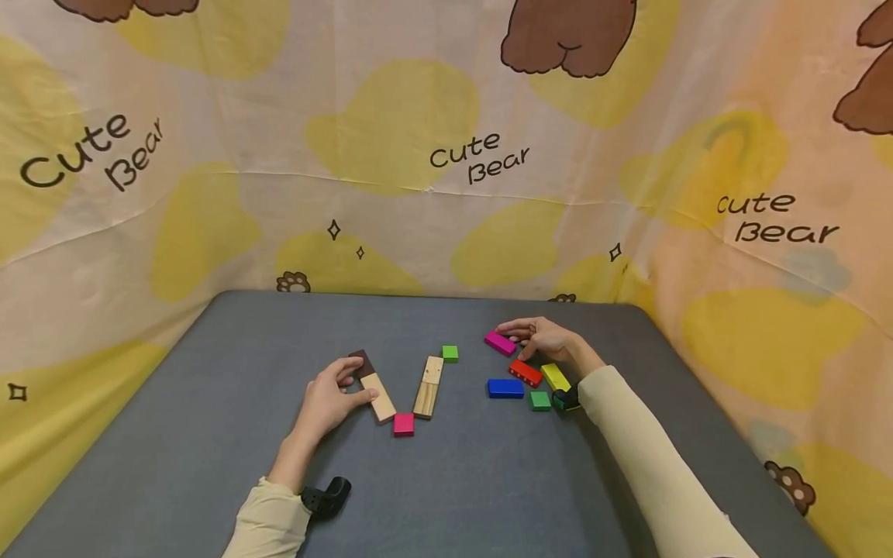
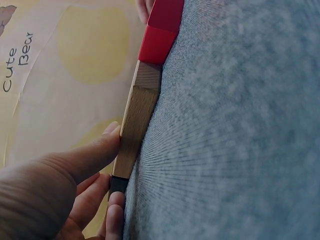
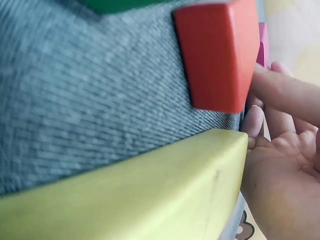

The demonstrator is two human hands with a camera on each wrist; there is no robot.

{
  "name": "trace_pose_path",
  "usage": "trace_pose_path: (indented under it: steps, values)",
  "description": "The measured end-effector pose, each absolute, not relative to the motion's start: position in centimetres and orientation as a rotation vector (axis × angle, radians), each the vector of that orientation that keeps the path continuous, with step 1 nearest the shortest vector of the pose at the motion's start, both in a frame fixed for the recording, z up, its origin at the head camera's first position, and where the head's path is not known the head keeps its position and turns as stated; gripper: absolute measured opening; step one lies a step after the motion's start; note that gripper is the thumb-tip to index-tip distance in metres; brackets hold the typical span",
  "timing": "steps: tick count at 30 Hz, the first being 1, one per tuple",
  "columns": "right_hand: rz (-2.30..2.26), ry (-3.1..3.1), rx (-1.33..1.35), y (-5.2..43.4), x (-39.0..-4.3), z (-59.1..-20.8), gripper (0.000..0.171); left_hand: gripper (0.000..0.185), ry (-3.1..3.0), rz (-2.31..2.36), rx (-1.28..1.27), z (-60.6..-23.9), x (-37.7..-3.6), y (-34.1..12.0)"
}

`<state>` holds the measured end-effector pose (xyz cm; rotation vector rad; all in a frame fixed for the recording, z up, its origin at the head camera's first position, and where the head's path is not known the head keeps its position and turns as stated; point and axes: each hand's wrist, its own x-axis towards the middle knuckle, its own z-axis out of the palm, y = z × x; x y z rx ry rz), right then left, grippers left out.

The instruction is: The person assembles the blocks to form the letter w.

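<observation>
My left hand (image 1: 331, 397) rests along two blocks laid end to end. Its thumb touches a plain wooden block (image 1: 377, 398), and its fingertips touch a dark brown block (image 1: 363, 364). A crimson block (image 1: 404, 425) sits at the lower end of this row, beside a second row of plain wooden blocks (image 1: 428, 388). My right hand (image 1: 551, 343) reaches over the right-hand group, its fingers stretched to a magenta block (image 1: 501, 343). The thumb is close to a red block (image 1: 525, 373); whether they touch I cannot tell. A yellow block (image 3: 150, 195) lies under the right wrist.
A light green block (image 1: 449, 354) stands at the upper end of the second row. Near the red block are a blue block (image 1: 505, 388) and a green block (image 1: 539, 401). A printed cloth (image 1: 391, 139) hangs behind the grey table (image 1: 432, 504).
</observation>
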<state>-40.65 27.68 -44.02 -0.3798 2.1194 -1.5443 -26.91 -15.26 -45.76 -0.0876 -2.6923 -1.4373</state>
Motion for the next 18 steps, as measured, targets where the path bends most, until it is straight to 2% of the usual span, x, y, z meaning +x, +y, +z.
trace_pose_path:
  steps: [9,18]
  values:
    - [-1.545,2.141,-0.366,27.37,-40.36,-44.12,0.071,0.065,-2.700,-1.430,-0.077,-45.96,-26.90,-15.17]
    - [-1.589,2.170,-0.283,26.83,-40.44,-44.15,0.064,0.065,-2.699,-1.416,-0.091,-46.02,-27.12,-15.22]
